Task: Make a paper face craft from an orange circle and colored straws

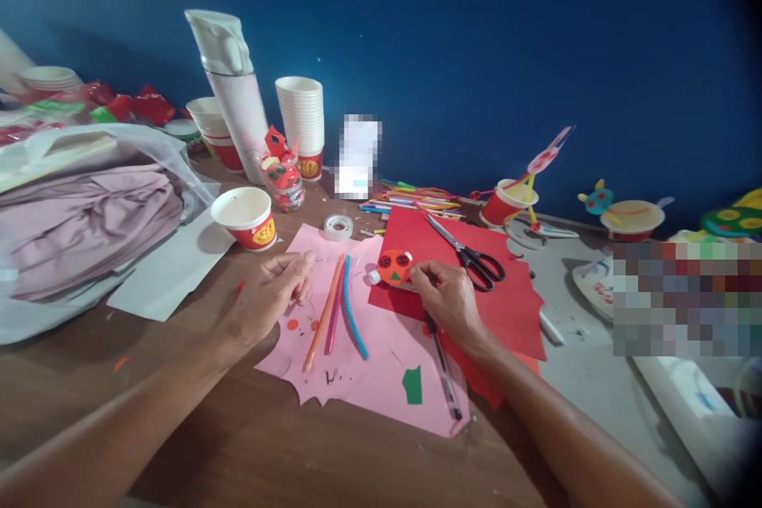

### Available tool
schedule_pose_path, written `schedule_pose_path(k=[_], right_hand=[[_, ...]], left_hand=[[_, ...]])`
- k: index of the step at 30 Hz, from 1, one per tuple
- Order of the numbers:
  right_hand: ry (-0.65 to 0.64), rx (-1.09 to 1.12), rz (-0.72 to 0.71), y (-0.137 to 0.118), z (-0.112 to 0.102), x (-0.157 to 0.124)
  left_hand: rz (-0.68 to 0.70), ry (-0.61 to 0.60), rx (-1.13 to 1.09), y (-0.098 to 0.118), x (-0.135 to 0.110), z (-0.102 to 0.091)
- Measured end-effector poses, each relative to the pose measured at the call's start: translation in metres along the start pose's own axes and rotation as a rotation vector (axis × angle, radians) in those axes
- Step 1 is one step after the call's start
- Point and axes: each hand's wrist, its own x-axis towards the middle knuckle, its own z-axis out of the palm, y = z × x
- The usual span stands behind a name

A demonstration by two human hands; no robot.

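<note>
Lighting mod., coolish, seemingly from overhead; blue wall [417, 24] is brightest approx. 12 o'clock, falling off v. dark twd 2. Soft shadows lie under L forearm [148, 397] at 7–8 & R forearm [553, 413] at 5. Centre fairly sharp, e.g. orange disc [394, 266] & scissors [466, 254]; plastic bag [160, 141] at 9 softer, w/ sl. sheen. Wide-angle distort.: flask [235, 107] at 10 leans outward. Black vignette at 2 & 4. Pixelated blocks at 3 & nr 12, latter v. bright.
</note>
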Motion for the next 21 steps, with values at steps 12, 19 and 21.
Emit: schedule_pose_path(k=[12, 19, 21], right_hand=[[-0.023, 0.391, 0.269, 0.019, -0.017, 0.016], [0.040, 0.446, 0.253, 0.020, -0.018, 0.017], [0.063, 0.473, 0.235, 0.015, -0.017, 0.015]], left_hand=[[0.026, 0.012, 0.013, -0.004, 0.001, 0.001], [-0.010, -0.029, 0.026, 0.011, -0.007, 0.005], [0.097, -0.073, -0.013, 0.013, -0.022, 0.010]])
